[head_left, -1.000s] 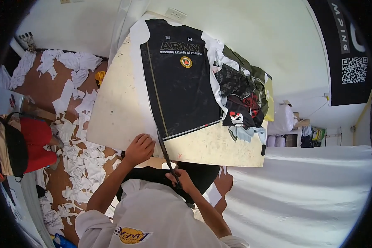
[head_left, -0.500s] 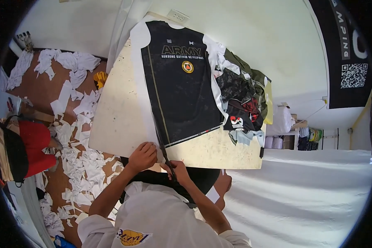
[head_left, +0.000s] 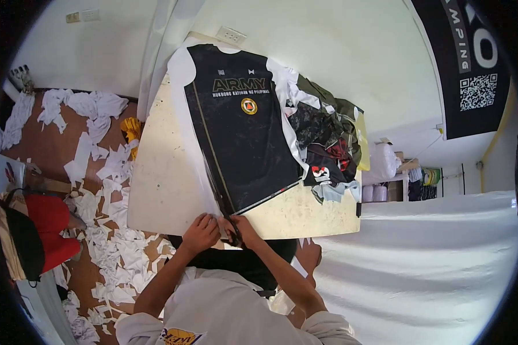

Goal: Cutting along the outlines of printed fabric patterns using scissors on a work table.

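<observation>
A black printed shirt panel (head_left: pixel 236 149) with a white margin lies flat on the pale table, its lower edge toward me. My right hand (head_left: pixel 244 231) grips dark scissors (head_left: pixel 227 211), whose blades lie along the panel's lower left edge, by the white margin. My left hand (head_left: pixel 201 232) is just left of the scissors at the table's near edge, fingers curled on the white fabric edge (head_left: pixel 204 198). The fingertips of both hands are partly hidden, and how far the blades are apart cannot be made out.
A heap of dark, olive and white cloth (head_left: pixel 325 141) lies on the table's right side. White scraps (head_left: pixel 118 230) cover much of the floor at left, near a person in red (head_left: pixel 50 224). A white curtain (head_left: pixel 420 259) hangs at right; a wall outlet (head_left: pixel 231 35) is beyond the table.
My right hand has pushed the scissors forward, closer to the panel's lower left corner. My left hand stays by the white edge. The whole view has shifted slightly.
</observation>
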The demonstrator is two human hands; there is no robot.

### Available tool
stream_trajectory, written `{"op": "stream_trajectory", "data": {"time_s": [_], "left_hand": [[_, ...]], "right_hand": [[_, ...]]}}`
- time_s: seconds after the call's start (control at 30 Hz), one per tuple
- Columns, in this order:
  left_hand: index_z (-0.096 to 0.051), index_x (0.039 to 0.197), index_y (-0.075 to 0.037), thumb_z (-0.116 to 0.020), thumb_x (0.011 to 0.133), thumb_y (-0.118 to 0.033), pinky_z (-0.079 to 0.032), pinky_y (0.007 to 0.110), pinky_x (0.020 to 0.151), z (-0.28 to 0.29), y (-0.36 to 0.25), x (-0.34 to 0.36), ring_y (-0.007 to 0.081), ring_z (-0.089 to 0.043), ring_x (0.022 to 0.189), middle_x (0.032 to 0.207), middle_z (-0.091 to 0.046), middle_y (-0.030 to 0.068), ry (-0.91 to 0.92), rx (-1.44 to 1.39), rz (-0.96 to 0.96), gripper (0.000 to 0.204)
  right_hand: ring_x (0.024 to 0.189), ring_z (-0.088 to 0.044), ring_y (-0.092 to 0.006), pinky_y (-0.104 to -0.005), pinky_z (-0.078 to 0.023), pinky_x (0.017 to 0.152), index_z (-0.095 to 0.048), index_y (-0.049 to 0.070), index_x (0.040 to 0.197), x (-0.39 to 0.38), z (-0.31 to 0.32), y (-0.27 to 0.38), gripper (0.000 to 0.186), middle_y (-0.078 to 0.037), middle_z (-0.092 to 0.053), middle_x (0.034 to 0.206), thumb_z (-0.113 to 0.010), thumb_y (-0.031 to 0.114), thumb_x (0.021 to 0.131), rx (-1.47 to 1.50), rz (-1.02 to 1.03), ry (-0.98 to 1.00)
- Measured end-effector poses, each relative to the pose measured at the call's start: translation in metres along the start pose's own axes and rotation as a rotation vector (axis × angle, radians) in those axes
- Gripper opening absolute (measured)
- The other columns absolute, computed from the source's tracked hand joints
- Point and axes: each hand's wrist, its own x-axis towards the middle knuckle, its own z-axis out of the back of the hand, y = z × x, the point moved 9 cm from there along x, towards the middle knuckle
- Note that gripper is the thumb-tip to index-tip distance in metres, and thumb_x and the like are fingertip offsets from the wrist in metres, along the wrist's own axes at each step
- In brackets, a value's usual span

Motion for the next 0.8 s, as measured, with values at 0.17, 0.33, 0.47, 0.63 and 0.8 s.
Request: {"op": "stream_trajectory", "data": {"time_s": [0.17, 0.33, 0.47, 0.63, 0.8], "left_hand": [[-0.068, 0.085, -0.003, -0.068, 0.075, -0.022, -0.048, 0.046, 0.099, 0.003, 0.002, 0.000, 0.0314, -0.060, 0.104, 0.101, -0.063, 0.0134, -0.042, 0.003, 0.006, 0.021], [-0.068, 0.083, -0.004, -0.068, 0.076, -0.023, -0.049, 0.046, 0.099, 0.001, 0.002, -0.001, 0.0302, -0.059, 0.104, 0.098, -0.063, 0.0119, -0.027, 0.008, 0.017, 0.020], [-0.066, 0.079, -0.005, -0.068, 0.074, -0.022, -0.049, 0.045, 0.097, 0.004, 0.003, 0.001, 0.0291, -0.059, 0.102, 0.096, -0.062, 0.0108, -0.032, 0.012, 0.037, 0.018], [-0.065, 0.078, -0.006, -0.068, 0.073, -0.021, -0.049, 0.043, 0.095, 0.005, 0.006, 0.004, 0.0277, -0.060, 0.101, 0.096, -0.062, 0.0094, 0.003, -0.012, 0.064, 0.017], [-0.069, 0.080, -0.008, -0.070, 0.073, -0.019, -0.047, 0.041, 0.091, -0.001, 0.023, 0.003, 0.0261, -0.059, 0.100, 0.098, -0.063, 0.0071, 0.126, -0.230, 0.260, 0.014]], "right_hand": [[0.047, -0.051, -0.0094, -0.0262, -0.039, 0.044, -0.058, 0.008, 0.066, 0.027, -0.008, 0.025, 0.046, 0.001, -0.054, 0.057, -0.074, 0.044, 0.089, -0.062, 0.090, -0.040], [0.042, -0.050, -0.0116, -0.0284, -0.041, 0.043, -0.055, 0.009, 0.061, 0.039, -0.005, 0.036, 0.050, 0.000, -0.050, 0.052, -0.075, 0.047, 0.087, -0.140, 0.117, -0.046], [0.043, -0.053, -0.0138, -0.0293, -0.042, 0.043, -0.053, 0.010, 0.060, 0.066, -0.011, 0.049, 0.052, -0.002, -0.051, 0.052, -0.075, 0.050, 0.085, -0.029, 0.068, 0.040], [0.042, -0.052, -0.0141, -0.0288, -0.043, 0.044, -0.053, 0.010, 0.058, 0.082, -0.007, 0.077, 0.055, -0.002, -0.052, 0.051, -0.077, 0.052, 0.083, -0.240, 0.209, -0.012], [0.043, -0.052, -0.0133, -0.0278, -0.043, 0.045, -0.052, 0.009, 0.062, 0.088, -0.014, 0.088, 0.057, -0.001, -0.052, 0.054, -0.075, 0.056, 0.083, -0.101, 0.057, 0.067]]}}
